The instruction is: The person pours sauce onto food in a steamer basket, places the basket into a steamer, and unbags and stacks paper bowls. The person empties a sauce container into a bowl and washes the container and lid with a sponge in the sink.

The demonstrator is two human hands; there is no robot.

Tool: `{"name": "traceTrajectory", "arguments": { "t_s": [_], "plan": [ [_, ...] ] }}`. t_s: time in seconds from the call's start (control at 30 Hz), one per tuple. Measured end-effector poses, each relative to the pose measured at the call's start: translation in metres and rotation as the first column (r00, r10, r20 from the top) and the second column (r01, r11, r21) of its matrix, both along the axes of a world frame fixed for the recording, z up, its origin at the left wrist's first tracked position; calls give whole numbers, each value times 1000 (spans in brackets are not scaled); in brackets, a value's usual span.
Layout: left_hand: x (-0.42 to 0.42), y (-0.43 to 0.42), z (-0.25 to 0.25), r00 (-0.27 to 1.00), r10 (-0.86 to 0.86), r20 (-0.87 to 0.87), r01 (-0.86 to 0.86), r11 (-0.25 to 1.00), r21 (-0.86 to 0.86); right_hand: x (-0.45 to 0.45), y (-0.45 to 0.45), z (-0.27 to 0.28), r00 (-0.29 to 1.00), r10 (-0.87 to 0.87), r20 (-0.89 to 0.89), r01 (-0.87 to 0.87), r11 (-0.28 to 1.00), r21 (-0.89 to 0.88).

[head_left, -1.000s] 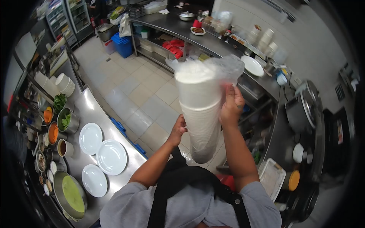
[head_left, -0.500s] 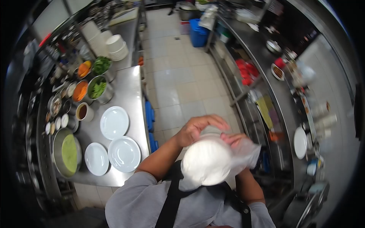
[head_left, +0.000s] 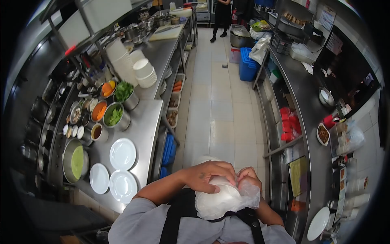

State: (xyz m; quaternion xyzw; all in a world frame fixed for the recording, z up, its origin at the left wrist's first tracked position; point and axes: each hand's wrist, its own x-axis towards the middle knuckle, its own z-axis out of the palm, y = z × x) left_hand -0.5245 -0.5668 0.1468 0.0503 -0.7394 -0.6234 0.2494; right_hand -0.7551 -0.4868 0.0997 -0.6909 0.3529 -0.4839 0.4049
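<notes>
Against my chest is a clear plastic bag (head_left: pixel 250 195) with a white round thing (head_left: pixel 217 202) inside, perhaps a stack of disposable bowls or lids; its exact kind is unclear. My left hand (head_left: pixel 211 175) lies across its top, fingers curled and thumb pressed on the white surface. The gathered plastic on the other side is pinched by my right hand (head_left: pixel 248 175), its fingers bent. Part of the white shape shows beyond my left knuckles. To the left, three white plates (head_left: pixel 122 153) sit on the steel counter (head_left: pixel 144 122).
A pot of green soup (head_left: pixel 77 162), metal containers of leaves (head_left: pixel 115 116) and stacked white bowls (head_left: pixel 144 73) stand on the left. A steel counter with shelves (head_left: pixel 302 118) runs along the right. Ahead are a blue bin (head_left: pixel 248 65) and a person's legs (head_left: pixel 220 24).
My view has tilted up, showing more of the aisle. The white round thing has turned from facing up to tilted, and my left hand has closed down over its top.
</notes>
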Motion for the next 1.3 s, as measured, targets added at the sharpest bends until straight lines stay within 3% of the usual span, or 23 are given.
{"name": "traceTrajectory", "arguments": {
  "t_s": [0.07, 0.17, 0.27, 0.37, 0.47, 0.63, 0.7, 0.73, 0.77, 0.87, 0.9, 0.93, 1.0, 1.1, 1.17, 1.2, 1.23, 1.3],
  "plan": [
    [-26, -33, 17, 999, -1, 47, 1, 1000, -4, -31, -40, 4, 994, 96, -47, -99, 992, -71],
    [-47, -78, 26, 997, 69, 47, -67, 997, -34, -62, -85, 34, 986, 167, -5, -166, 983, 78],
    [-57, -113, 31, 985, 171, 33, -169, 984, -56, -87, -146, 23, 951, 303, 57, -301, 953, -38],
    [-53, -149, 32, 964, 265, 20, -263, 963, -54, -80, -210, 31, 896, 364, 252, -349, 931, -104],
    [-42, -183, 24, 927, 374, 41, -374, 928, -5, -47, -272, 42, 720, 471, 509, -513, 856, -66],
    [-3, -262, -5, 832, 511, -216, -475, 858, 198, 25, -384, 40, 648, 434, 626, -616, 782, 95],
    [20, -302, 0, 783, 539, -311, -493, 842, 220, 51, -432, 52, 701, 410, 583, -581, 803, 133],
    [30, -321, 8, 757, 565, -329, -500, 824, 266, 65, -455, 63, 728, 398, 558, -564, 810, 158],
    [39, -336, 17, 730, 594, -339, -504, 802, 320, 82, -476, 73, 673, 348, 652, -588, 788, 186],
    [77, -388, 68, 718, 607, -340, -496, 790, 360, 129, -541, 120, 498, 354, 792, -643, 763, 63],
    [86, -404, 90, 720, 605, -339, -498, 791, 355, 140, -566, 133, 472, 437, 766, -645, 763, -39],
    [93, -422, 115, 710, 609, -353, -516, 791, 328, 150, -591, 147, 448, 514, 732, -643, 754, -136],
    [104, -454, 158, 685, 608, -402, -564, 791, 235, 178, -624, 177, 415, 348, 841, -545, 835, -76],
    [127, -514, 207, 643, 595, -482, -674, 739, 12, 212, -686, 225, 417, 480, 772, -527, 820, -224],
    [148, -538, 249, 516, 768, -380, -841, 539, -55, 239, -729, 253, 423, 547, 722, -522, 799, -300],
    [153, -554, 264, 485, 757, -437, -857, 512, -64, 253, -749, 265, 429, 573, 698, -518, 789, -329],
    [167, -567, 276, 431, 774, -463, -902, 359, -240, 267, -770, 274, 436, 593, 677, -519, 780, -350],
    [167, -602, 289, 254, 646, -719, -874, -164, -457, 293, -810, 289, 445, 629, 637, -522, 760, -386]
  ]
}}
